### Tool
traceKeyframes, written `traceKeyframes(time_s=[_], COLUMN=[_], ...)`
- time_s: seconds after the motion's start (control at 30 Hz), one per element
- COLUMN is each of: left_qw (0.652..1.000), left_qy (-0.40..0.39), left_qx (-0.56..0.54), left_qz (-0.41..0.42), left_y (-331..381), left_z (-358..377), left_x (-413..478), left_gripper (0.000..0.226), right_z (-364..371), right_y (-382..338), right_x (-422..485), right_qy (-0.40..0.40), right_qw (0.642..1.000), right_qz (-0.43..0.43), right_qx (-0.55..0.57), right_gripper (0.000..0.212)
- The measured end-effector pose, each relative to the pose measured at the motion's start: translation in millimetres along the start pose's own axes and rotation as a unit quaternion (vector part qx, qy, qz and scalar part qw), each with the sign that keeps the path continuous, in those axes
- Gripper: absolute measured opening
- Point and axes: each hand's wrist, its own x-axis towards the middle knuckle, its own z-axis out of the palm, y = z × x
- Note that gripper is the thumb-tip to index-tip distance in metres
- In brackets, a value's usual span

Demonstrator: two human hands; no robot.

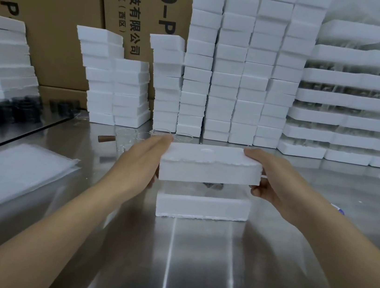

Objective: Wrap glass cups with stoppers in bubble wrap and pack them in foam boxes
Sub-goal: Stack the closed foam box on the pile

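Both hands grip the foam lid (210, 168) by its short ends: the left hand (142, 161) lies with fingers stretched along the left end and the thumb tucked below, and the right hand (274, 180) has fingertips over the top edge and the thumb curled under the right end. The lid is a white rectangular block with a rough, crumbly seam along its front and a shallow round dimple on top. It hangs level just above the matching foam base (202, 207), which sits on the steel table (191, 266). In the gap between them a bubble-wrapped bundle (202, 188) shows, with something dark inside. A stack of bubble wrap sheets (9, 174) lies to the left; clear glass cups (126, 138) stand behind the left hand
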Motion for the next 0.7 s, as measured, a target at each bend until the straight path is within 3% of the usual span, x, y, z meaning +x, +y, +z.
traceKeyframes(time_s=[0.1,0.37,0.53,0.7], left_qw=[1.0,0.999,0.997,0.994], left_qy=[-0.021,-0.044,-0.05,-0.06], left_qx=[-0.013,-0.001,0.029,0.037], left_qz=[0.005,-0.006,-0.047,-0.087], left_y=[-3,-1,0,3], left_z=[-1,-4,-6,-8], left_x=[-2,-4,-4,-5], left_gripper=[0.027,0.022,0.042,0.043], right_z=[-3,-6,-10,-16], right_y=[2,11,13,12], right_x=[1,4,5,6], right_qy=[0.004,-0.009,-0.014,-0.042], right_qw=[0.999,0.989,0.989,0.988], right_qz=[0.008,0.042,0.042,0.055], right_qx=[-0.04,-0.145,-0.143,-0.137], right_gripper=[0.038,0.041,0.045,0.047])
